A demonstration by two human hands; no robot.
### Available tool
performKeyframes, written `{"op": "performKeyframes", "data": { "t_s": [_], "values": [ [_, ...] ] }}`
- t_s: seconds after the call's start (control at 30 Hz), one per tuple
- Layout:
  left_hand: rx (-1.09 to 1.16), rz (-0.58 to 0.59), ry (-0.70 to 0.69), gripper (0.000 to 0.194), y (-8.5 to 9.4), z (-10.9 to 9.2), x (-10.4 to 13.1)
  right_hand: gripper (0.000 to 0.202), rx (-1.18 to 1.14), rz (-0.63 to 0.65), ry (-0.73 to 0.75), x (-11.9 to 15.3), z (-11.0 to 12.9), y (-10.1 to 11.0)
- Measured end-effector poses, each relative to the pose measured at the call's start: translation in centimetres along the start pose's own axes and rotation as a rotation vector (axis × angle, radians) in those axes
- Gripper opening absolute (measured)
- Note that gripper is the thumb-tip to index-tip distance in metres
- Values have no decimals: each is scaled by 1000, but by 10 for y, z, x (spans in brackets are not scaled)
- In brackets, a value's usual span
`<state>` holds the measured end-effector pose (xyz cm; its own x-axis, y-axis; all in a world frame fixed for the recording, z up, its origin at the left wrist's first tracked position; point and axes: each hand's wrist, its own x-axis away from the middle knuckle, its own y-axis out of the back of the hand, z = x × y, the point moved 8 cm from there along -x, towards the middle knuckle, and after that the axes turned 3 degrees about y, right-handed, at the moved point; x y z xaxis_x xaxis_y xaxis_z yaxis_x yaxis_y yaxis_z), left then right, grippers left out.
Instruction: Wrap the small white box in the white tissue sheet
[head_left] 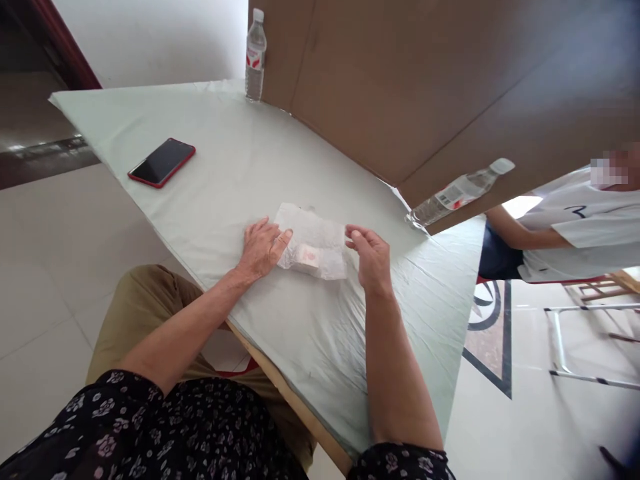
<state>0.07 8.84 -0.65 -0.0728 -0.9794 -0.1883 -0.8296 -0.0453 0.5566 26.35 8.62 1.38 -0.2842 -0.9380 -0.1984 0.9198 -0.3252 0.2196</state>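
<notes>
A pale green cloth (220, 167) covers the worktop (285, 393); on it lie a red-edged phone (163, 162) and a translucent sheet (313, 225), and two bottles (255, 60) stand beside a brown panel (400, 80).

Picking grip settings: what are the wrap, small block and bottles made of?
Wrap: probably thin plastic, slightly glossy; looks translucent and crinkled.
Small block: perhaps card, pale finish; flat-looking face with reddish marks, too blurred to be sure.
Bottles: likely clear, glossy plastic; see-through, ribbed walls.

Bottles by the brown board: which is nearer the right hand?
The bottle nearest the white-shirted person; the other bottle stands farther off, near the white wall.
</notes>
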Motion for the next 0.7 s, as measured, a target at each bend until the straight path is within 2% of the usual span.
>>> {"op": "performKeyframes", "data": {
  "t_s": [0.13, 0.23, 0.27, 0.33, 0.4, 0.47, 0.53, 0.57, 0.63, 0.7],
  "values": [
    [197, -18, -107, 56, 11, -14, 3, 37, 51, 229, -14, 28, 11, -23],
    [393, 100, -115, 58, 15, -21, 8, 40, 25, 319, 3, 43, 19, -24],
    [454, 147, -98, 59, 15, -22, 10, 41, 11, 385, 26, 51, 24, -24],
    [542, 227, -54, 61, 13, -21, 13, 43, 26, 601, 62, 71, 34, -31],
    [527, 255, -13, 54, 10, -18, 13, 42, 131, 828, 67, 96, 39, -38],
    [376, 240, -5, 36, 9, -14, 12, 38, 248, 911, 64, 110, 39, -39],
    [169, 228, -61, 18, 7, -13, 10, 30, 314, 796, 67, 106, 38, -36],
    [82, 246, -107, 21, 4, -14, 11, 26, 331, 691, 75, 99, 37, -33],
    [-41, 322, -208, 46, -5, -16, 14, 26, 371, 475, 124, 84, 36, -31],
    [-121, 394, -281, 72, -13, -16, 18, 43, 418, 357, 209, 74, 35, -39]
  ]
}}
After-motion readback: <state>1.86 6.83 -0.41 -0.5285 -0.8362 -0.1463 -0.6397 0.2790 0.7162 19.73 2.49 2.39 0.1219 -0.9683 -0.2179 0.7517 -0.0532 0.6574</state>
